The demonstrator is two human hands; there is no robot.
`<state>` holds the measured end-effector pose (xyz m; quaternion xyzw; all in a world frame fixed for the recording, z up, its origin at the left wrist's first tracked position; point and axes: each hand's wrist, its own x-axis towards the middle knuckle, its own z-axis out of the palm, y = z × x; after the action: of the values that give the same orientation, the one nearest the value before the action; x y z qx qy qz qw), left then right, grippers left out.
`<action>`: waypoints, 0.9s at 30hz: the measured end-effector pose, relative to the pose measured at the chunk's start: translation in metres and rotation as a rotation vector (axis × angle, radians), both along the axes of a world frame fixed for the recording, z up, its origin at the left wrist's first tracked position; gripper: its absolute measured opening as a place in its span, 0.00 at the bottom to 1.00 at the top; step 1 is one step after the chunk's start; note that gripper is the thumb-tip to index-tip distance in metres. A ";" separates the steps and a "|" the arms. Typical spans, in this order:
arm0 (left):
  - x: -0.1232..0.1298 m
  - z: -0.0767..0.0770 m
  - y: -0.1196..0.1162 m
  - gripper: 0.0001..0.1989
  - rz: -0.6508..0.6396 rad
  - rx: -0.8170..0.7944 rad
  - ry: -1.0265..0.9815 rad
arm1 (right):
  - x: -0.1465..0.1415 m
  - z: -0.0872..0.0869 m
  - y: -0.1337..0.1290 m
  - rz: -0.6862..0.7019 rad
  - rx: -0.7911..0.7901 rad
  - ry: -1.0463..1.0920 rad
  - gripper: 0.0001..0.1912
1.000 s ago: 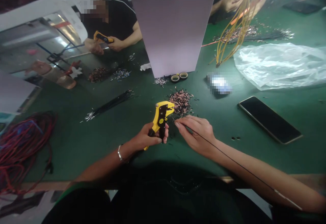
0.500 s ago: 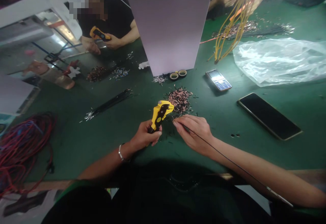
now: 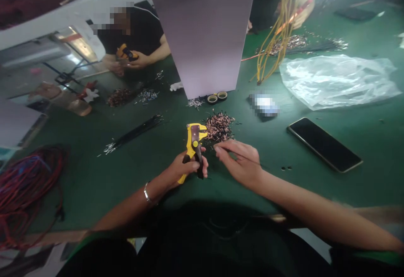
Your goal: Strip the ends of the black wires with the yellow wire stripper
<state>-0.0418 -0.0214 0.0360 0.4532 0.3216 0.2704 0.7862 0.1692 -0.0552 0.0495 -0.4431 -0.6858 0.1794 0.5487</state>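
My left hand (image 3: 189,165) is closed around the handles of a yellow and black wire stripper (image 3: 195,140). The tool's jaws point right, and a gap shows between them. To the right of the tool, my right hand (image 3: 238,159) has its thumb and fingertips pinched on a thin black wire (image 3: 249,158), which lies back across the hand. Little of the wire's length can be made out along the forearm. Just beyond both hands is a heap of copper and black wire scraps (image 3: 219,126). The wire's tip looks apart from the jaws.
A bundle of black wires (image 3: 134,134) lies to the left, near red coiled cables (image 3: 28,180). Tape rolls (image 3: 217,97) sit by an upright panel (image 3: 208,37). On the right are a phone (image 3: 325,144) and a plastic bag (image 3: 337,81). Co-workers' hands (image 3: 139,59) work across the table.
The wire stripper has turned in my left hand, and its handles have spread apart. My right hand stays beside it; the wire's tail no longer shows clearly along my forearm. The view has shifted slightly.
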 end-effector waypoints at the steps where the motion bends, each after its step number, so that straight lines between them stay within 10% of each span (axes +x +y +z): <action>1: 0.001 -0.001 -0.001 0.30 -0.006 -0.002 0.000 | -0.002 -0.001 -0.001 0.023 0.066 -0.026 0.09; 8: 0.009 0.010 -0.007 0.29 0.014 0.014 -0.012 | -0.020 0.000 -0.006 0.114 0.449 -0.390 0.11; 14: 0.018 0.030 -0.001 0.20 0.103 -0.096 -0.007 | -0.026 0.004 -0.015 0.133 0.419 -0.389 0.15; 19: 0.022 0.021 0.010 0.21 0.040 -0.030 -0.051 | -0.011 -0.003 -0.010 -0.044 -0.045 -0.007 0.09; 23: 0.031 0.026 0.012 0.17 -0.017 0.124 0.160 | -0.010 0.004 0.006 0.228 -0.620 0.422 0.16; 27: 0.045 0.032 0.015 0.24 -0.064 0.395 0.416 | -0.019 0.014 0.018 0.193 -0.769 0.672 0.18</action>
<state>0.0032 -0.0068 0.0681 0.6531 0.4027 0.2042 0.6080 0.1506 -0.0373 0.0637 -0.4654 -0.3939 0.6006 0.5173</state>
